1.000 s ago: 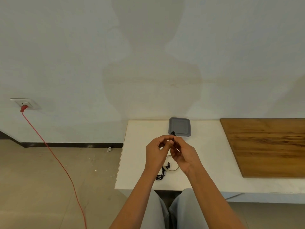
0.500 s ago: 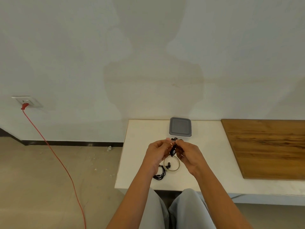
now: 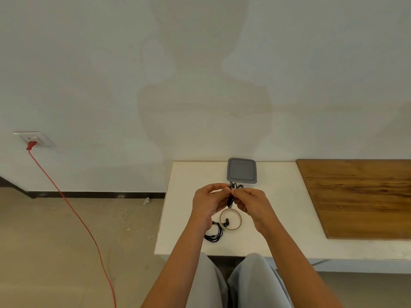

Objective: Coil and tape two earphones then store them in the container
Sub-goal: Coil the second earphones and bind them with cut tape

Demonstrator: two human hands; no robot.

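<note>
- So the first earphone (image 3: 233, 192) is bunched up in the air between both hands, just in front of the grey container (image 3: 242, 170). Half a second ago the loops looked looser; it's a tighter bundle now.
- Left hand (image 3: 210, 202) and right hand (image 3: 251, 202) are both pinched shut on that cable.
- Guessing taping comes next: the tape roll (image 3: 230, 219) sits right below on the white table (image 3: 184, 218).
- Second earphone (image 3: 214, 234) lies on the table beside the roll, not taped as far as I can tell.
- Container's lid is on.
</note>
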